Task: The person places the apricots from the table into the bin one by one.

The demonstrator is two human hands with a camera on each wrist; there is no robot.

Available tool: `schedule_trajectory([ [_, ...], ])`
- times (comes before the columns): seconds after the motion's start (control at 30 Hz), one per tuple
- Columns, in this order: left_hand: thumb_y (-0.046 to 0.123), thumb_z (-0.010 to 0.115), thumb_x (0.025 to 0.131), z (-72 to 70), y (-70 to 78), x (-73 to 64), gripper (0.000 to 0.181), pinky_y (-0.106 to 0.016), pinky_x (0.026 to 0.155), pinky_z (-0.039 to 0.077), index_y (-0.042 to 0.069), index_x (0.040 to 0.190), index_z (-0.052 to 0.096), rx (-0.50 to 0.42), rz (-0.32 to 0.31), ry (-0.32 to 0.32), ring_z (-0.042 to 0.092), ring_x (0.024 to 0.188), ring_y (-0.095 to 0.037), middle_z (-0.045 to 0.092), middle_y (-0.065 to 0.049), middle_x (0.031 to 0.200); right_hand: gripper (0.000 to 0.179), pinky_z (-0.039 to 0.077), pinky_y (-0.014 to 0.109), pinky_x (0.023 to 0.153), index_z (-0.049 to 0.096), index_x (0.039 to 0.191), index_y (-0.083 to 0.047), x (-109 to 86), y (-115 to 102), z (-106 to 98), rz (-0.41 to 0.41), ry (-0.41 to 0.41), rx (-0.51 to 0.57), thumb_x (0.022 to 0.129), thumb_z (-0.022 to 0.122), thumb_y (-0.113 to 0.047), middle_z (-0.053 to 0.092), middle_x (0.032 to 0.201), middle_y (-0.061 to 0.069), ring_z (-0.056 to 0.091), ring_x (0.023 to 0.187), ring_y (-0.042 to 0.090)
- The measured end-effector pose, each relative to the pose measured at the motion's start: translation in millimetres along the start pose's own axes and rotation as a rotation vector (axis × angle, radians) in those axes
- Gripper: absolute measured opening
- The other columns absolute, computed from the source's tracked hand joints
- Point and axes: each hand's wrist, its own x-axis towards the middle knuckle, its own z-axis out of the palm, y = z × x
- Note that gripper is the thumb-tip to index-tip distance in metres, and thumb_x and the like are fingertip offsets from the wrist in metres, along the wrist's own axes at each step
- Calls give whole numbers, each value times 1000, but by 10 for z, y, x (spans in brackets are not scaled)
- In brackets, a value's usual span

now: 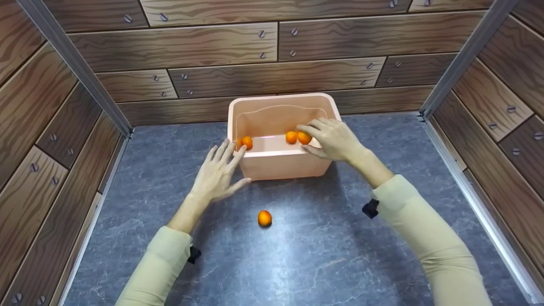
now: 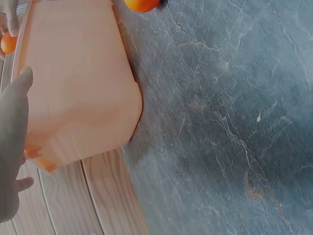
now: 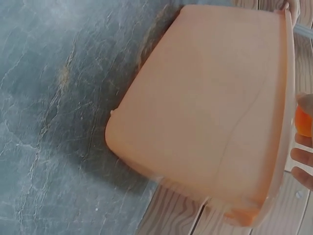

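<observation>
A pink plastic bin (image 1: pixel 282 165) stands near the back wall. Over its right front rim, my right hand (image 1: pixel 333 139) pinches a small orange fruit (image 1: pixel 304 137) between thumb and fingers; that fruit (image 3: pixel 303 122) also shows at the right wrist view's edge. Inside the bin, a second orange fruit (image 1: pixel 291 137) lies beside the held one, and a third (image 1: pixel 247 143) sits at the left end. My left hand (image 1: pixel 217 173), fingers spread and holding nothing, is by the bin's left front corner; whether it touches is unclear. One more orange fruit (image 1: pixel 264 218) lies on the floor in front.
The grey marbled floor (image 1: pixel 170 140) extends around the bin. Wood-patterned walls (image 1: pixel 221 46) enclose the back and both sides, with metal strips (image 1: pixel 471 168) along the corners and lower edges.
</observation>
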Motion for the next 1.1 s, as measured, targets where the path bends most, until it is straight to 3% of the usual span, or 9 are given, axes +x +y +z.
schedule_trajectory([
  [0.2,71,52,98,3,8,0,89,-60,126,36,17,166,32,2,4,-1,37,158,-38,44,-17,167,50,62,48,77,70,133,-11,-25,105,34,40,-38,-29,92,77,-37,74,111,14,72,92,34],
  [0.7,70,53,99,6,-5,3,89,-60,127,35,17,167,31,-7,-2,-9,37,158,-39,44,-17,167,48,61,49,71,71,130,-11,59,212,98,46,-90,-62,91,78,-39,72,107,14,71,93,36],
  [1.1,71,50,99,2,-8,1,88,-60,126,35,17,166,32,-1,-2,-14,36,159,-38,43,-16,167,52,62,50,75,70,133,-11,99,247,134,65,-137,-65,92,77,-41,72,108,16,70,101,37],
])
